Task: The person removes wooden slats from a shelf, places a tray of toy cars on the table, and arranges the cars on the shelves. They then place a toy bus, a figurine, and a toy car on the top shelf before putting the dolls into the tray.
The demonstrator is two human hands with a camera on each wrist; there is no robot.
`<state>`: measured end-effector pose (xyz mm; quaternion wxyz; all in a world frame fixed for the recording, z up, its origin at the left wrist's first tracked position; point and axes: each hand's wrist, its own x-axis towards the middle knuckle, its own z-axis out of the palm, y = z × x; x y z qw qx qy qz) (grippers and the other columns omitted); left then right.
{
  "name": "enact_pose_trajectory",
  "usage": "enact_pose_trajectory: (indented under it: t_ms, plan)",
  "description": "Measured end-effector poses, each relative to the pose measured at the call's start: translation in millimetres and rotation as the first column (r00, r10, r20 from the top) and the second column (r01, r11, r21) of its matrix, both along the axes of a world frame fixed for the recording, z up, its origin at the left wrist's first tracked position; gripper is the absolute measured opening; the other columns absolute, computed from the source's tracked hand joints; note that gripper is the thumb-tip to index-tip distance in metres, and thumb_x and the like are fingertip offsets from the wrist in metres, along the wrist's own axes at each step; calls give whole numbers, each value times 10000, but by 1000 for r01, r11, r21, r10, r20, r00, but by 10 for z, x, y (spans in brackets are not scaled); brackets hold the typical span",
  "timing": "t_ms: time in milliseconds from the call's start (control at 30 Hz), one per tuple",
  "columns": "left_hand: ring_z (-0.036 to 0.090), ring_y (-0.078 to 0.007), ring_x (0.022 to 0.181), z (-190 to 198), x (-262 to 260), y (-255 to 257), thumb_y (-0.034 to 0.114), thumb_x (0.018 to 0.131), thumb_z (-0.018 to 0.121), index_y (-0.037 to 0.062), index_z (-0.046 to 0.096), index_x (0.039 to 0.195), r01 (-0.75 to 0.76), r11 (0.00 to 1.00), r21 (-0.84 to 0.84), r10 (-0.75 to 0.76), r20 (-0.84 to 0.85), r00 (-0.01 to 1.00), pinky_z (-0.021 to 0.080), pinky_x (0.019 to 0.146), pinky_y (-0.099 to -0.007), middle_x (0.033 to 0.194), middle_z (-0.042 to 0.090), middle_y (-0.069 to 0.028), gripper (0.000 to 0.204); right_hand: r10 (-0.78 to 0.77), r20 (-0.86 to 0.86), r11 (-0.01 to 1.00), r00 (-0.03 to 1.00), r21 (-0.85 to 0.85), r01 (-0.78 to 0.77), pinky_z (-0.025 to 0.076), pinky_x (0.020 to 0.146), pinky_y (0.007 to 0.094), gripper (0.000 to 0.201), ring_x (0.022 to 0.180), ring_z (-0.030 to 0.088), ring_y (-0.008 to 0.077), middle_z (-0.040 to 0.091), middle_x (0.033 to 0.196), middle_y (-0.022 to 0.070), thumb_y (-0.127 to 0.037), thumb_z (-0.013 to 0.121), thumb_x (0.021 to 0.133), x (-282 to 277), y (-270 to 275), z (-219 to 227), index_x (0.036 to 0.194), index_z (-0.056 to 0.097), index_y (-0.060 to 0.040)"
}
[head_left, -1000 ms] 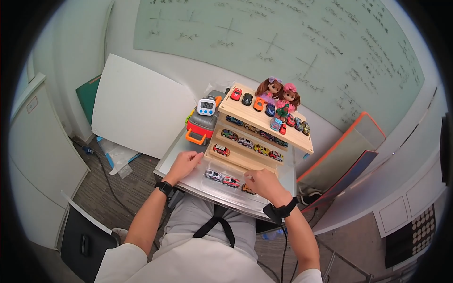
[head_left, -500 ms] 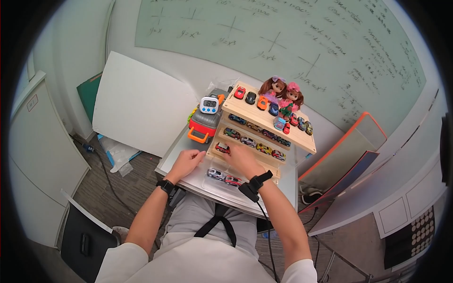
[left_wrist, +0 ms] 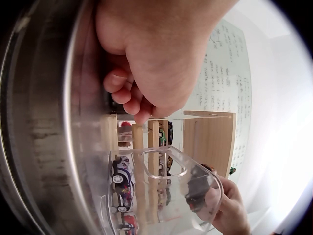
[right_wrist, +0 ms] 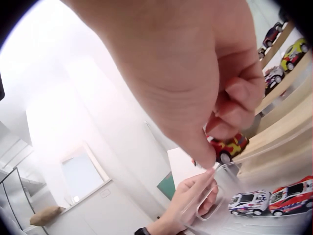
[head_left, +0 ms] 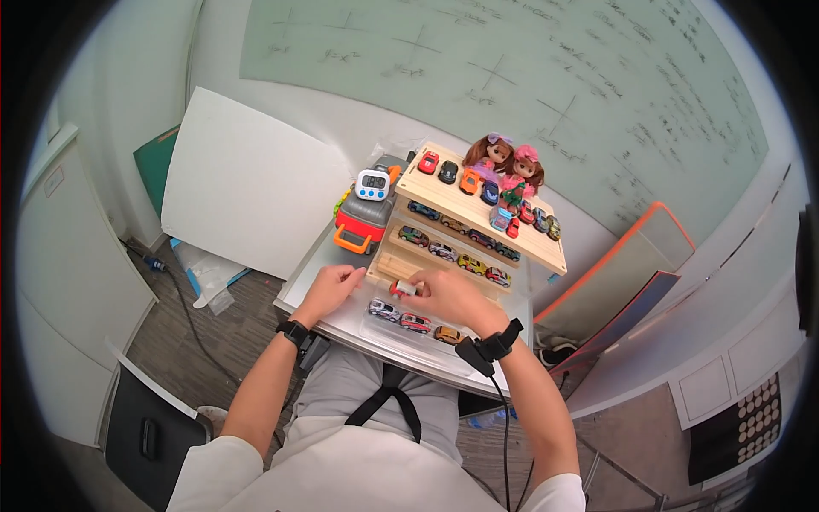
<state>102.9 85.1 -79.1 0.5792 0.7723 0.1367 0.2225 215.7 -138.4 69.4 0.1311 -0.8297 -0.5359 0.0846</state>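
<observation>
My right hand (head_left: 452, 300) pinches a red toy car (head_left: 401, 288) with a white roof between thumb and fingers. Yellow markings show on its side in the right wrist view. It hangs in front of the lowest shelf, close over the clear plastic bin (right_wrist: 234, 171). Inside that bin stand a white car (head_left: 384, 309), a red racing car (head_left: 415, 322) and an orange car (head_left: 448, 334), in a row. To the bin's left, my left hand (head_left: 331, 290) rests by the tabletop with loosely curled fingers, holding nothing; its fingers lie near the bin's handle cutout (left_wrist: 166, 164).
Behind the bin rises a tiered wooden rack (head_left: 426, 189) with several toy cars on its shelves. Two dolls (head_left: 503, 166) sit on its top. A grey and red toy case (head_left: 363, 226) with a white timer (head_left: 373, 183) stands left of the rack.
My right hand has left the orange car in the bin, reached up left to the lowest shelf, taken the red car from it and drawn it forward. The left hand has stayed in place.
</observation>
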Motion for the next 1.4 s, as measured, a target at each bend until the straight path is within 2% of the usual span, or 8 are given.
enact_pose_trajectory:
  t_ms: [100, 133, 433, 600, 767, 1000, 1300, 1400]
  plan:
    - [541, -91, 605, -18, 21, 28, 344, 1028, 643, -30, 711, 833, 3, 1000, 13, -3, -19, 1000, 459, 588, -291, 644, 623, -35, 427, 124, -62, 981, 990, -141, -131, 577, 808, 415, 491, 825, 745, 330, 766, 855, 175, -422, 770, 874, -48, -27, -103, 1169, 753, -30]
    - [544, -92, 606, -30, 16, 35, 346, 1027, 645, -31, 716, 838, 6, 1000, 9, -6, -30, 1000, 459, 587, -292, 644, 625, -36, 427, 97, -60, 978, 993, -182, -106, 566, 906, 445, 469, 980, 728, 372, 761, 997, 226, -420, 756, 848, -86, -14, -152, 1112, 773, -33]
    - [539, -86, 601, -9, 7, 15, 348, 1033, 643, -30, 710, 827, -9, 1000, 17, 10, -23, 1000, 459, 586, -286, 643, 625, -34, 435, 163, -23, 985, 986, 69, -161, 572, 748, 415, 314, 788, 739, 307, 762, 827, 136, -273, 718, 919, 37, 67, -244, 1144, 747, -55]
    - [527, -89, 590, -3, 15, 7, 351, 1030, 645, -24, 708, 817, -12, 1000, 3, 12, -6, 1000, 443, 574, -289, 627, 609, -31, 436, -33, 188, 992, 982, 126, 9, 569, 730, 451, 279, 780, 727, 346, 756, 841, 160, -228, 696, 902, 479, -278, -49, 1124, 755, -69]
    - [513, -95, 578, -30, 28, 27, 350, 1028, 644, -19, 703, 805, -12, 998, 56, 12, 3, 1000, 431, 565, -296, 606, 592, -31, 435, -347, 471, 936, 811, 234, 264, 604, 783, 470, 214, 859, 744, 357, 761, 910, 177, -209, 696, 874, 891, -642, -84, 1015, 764, -64]
    - [494, -86, 574, -49, 43, 34, 344, 1028, 646, -13, 683, 777, -4, 999, 45, 4, -2, 1000, 417, 556, -296, 592, 564, -23, 439, -321, 611, 934, 724, 78, 348, 625, 702, 454, 183, 823, 757, 369, 749, 892, 198, -113, 659, 866, 1136, -820, -363, 997, 712, 3]
    - [472, -63, 570, -85, 60, 38, 331, 1041, 648, 2, 670, 762, 14, 1000, -11, -14, -3, 1000, 395, 535, -270, 607, 560, 6, 431, -348, 614, 933, 708, 152, 327, 625, 692, 439, 122, 810, 757, 351, 741, 871, 202, -71, 631, 895, 1063, -852, -415, 946, 713, 3]
    - [458, -49, 563, -84, 66, 39, 334, 1045, 647, 12, 669, 756, 16, 999, -39, -16, -7, 1000, 378, 523, -261, 604, 548, 25, 433, -409, 504, 908, 761, 136, 397, 606, 739, 458, 308, 825, 740, 388, 730, 833, 229, -293, 779, 868, 704, -848, -84, 933, 732, 4]
